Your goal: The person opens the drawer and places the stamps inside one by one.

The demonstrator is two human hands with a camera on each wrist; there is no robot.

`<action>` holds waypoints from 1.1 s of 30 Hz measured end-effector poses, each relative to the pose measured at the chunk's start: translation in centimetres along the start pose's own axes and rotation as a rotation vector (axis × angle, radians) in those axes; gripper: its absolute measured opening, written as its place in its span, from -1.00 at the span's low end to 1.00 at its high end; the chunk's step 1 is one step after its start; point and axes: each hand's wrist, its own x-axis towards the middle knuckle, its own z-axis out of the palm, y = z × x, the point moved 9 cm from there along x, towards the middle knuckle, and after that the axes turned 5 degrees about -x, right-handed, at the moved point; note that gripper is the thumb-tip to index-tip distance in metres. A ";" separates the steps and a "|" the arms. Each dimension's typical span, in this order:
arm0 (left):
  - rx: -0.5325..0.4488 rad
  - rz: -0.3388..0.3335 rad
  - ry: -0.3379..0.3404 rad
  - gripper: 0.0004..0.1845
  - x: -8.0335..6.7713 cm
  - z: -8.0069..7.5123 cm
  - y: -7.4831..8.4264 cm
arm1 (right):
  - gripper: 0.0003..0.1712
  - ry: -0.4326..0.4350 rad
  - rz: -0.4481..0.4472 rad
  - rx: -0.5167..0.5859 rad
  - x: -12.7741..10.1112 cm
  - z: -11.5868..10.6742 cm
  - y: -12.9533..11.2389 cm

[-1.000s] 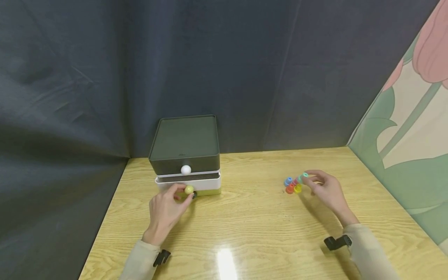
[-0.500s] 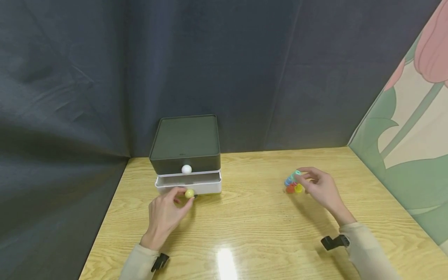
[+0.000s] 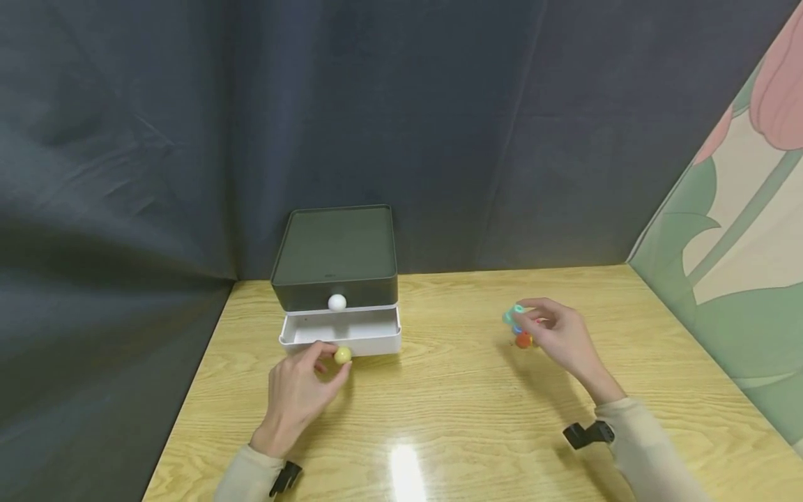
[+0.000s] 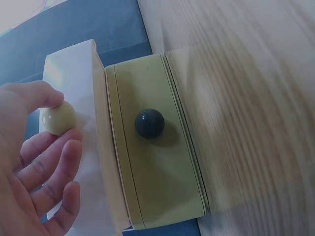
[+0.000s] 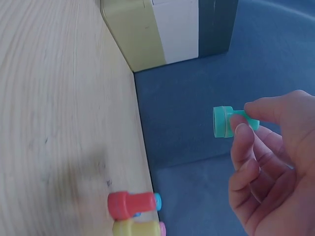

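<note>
My left hand pinches the round yellow knob of a white drawer. This drawer stands pulled out of a small desktop drawer unit, and I see its bare inside. In the left wrist view thumb and fingers hold the knob at its sides. My right hand holds a teal toy stamp by its narrow handle, above the table and wide end leftward. Just under that hand stand a red toy stamp and a yellow one; blue and pink ones are mostly hidden.
Below the white drawer is a yellow-green drawer with a black knob, pushed in. The top drawer has a white knob. A dark curtain hangs behind the wooden table; a flower-patterned panel flanks the right.
The white drawer has come further out toward me with my left hand on its knob. My right hand has moved left, carrying the teal toy stamp away from the others.
</note>
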 end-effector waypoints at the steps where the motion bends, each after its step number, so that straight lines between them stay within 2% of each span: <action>1: 0.000 0.001 0.001 -0.73 0.0 0.0 0.0 | -0.48 -0.008 -0.003 0.006 0.0 0.1 -0.2; 11: -0.006 0.033 0.024 -0.71 -0.5 -0.3 0.4 | -0.46 -0.068 -0.021 0.068 0.2 1.5 -3.2; 21: -0.006 0.055 0.034 -0.71 -1.1 -0.4 0.8 | -0.57 -0.060 -0.104 0.073 0.6 2.8 -6.1; 33: 0.018 0.059 0.034 -0.71 -1.7 -0.9 1.3 | -0.67 -0.088 -0.161 0.089 0.9 4.6 -9.0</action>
